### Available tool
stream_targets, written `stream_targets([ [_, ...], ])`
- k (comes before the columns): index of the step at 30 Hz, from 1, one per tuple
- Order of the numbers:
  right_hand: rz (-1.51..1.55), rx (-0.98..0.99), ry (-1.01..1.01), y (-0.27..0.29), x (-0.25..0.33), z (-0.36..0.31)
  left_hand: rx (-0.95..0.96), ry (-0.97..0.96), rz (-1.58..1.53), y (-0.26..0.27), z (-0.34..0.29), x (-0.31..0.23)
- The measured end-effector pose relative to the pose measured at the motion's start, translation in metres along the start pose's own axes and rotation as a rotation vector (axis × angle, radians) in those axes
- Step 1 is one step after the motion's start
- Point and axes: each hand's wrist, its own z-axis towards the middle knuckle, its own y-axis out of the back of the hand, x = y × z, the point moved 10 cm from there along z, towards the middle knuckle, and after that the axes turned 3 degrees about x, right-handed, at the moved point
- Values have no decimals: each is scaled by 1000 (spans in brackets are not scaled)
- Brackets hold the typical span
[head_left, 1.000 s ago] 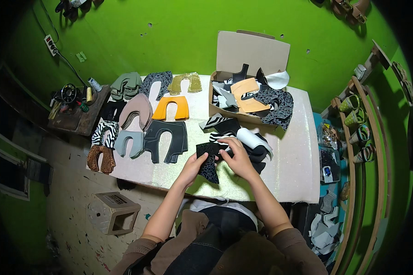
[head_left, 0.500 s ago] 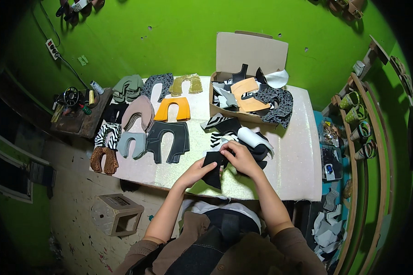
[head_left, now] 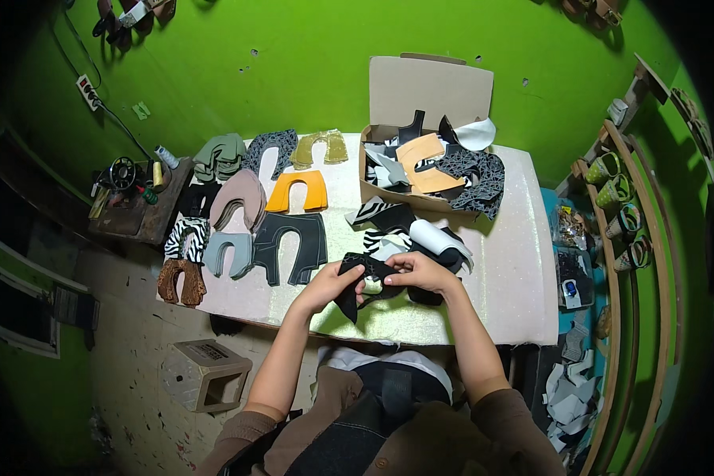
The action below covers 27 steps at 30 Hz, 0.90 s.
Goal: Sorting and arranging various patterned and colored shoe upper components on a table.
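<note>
Both hands hold a black U-shaped piece of shoe-upper material above the near part of the table. My left hand grips its left side, with the thumb on top and a pointed end hanging below. My right hand pinches its right side between thumb and fingers. Just beyond my hands lies a loose heap of zebra-striped, black and white pieces, with a rolled white piece on it. Part of the heap is hidden by my right hand.
Stacks of U-shaped cutouts, among them orange, black and leopard-print, cover the table's left side. An open cardboard box of pieces stands at the back. A wooden rack with shoes is right; a stool stands below left.
The black piece has been turned and spread between my hands, its lower end shifting left. My left hand has moved up and left, my right hand slightly right and down.
</note>
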Motion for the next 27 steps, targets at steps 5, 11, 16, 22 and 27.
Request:
stream_targets([
  [5,442,11,148,-6,-2,-5,-116,-76,-134,14,-1,-3],
  [11,761,-2,136,-22,-13,5,-209,-91,-326,34,5,11],
  [16,732,-24,57,-29,-22,23,-379,-81,-671,68,2,30],
  [22,846,-246,15,-8,-51,50,-316,-27,-779,94,0,54],
  [27,1083,-486,-42,0,-66,78,-204,-11,-933,128,-11,63],
])
